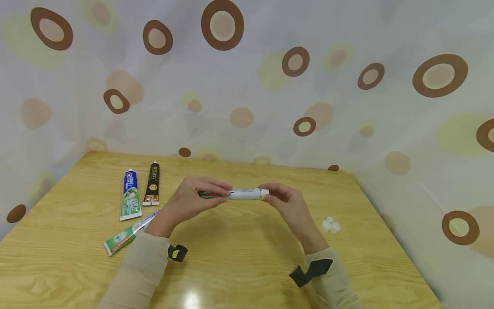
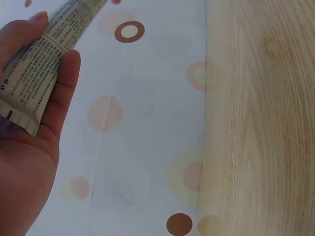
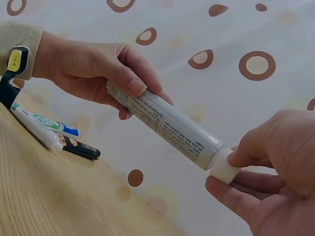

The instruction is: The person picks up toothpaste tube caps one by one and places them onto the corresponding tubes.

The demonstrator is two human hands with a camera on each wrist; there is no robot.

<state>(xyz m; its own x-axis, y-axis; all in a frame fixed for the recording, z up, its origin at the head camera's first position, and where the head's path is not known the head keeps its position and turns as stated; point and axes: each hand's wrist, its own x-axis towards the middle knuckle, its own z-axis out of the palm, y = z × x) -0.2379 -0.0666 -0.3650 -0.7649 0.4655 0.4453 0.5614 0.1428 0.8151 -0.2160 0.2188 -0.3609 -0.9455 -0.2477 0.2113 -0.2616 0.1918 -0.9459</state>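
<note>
A white toothpaste tube (image 1: pixel 245 194) with a green end is held level above the table in the head view. My left hand (image 1: pixel 197 195) grips its flat end, thumb on one face and fingers on the other. At the other end, my right hand (image 1: pixel 287 204) pinches the white cap (image 3: pixel 225 167) between thumb and fingers. The cap sits against the tube's neck in the right wrist view; whether it is threaded on, I cannot tell. Small print covers the tube's back (image 2: pixel 42 64) in the left wrist view.
Left on the wooden table (image 1: pixel 231 266) lie a blue and green toothpaste tube (image 1: pixel 131 195), a black tube (image 1: pixel 152 184) and a white and green tube (image 1: pixel 125 237), partly behind my left wrist. Several small white caps (image 1: pixel 330 225) lie at the right. A patterned curtain (image 1: pixel 247 86) hangs behind.
</note>
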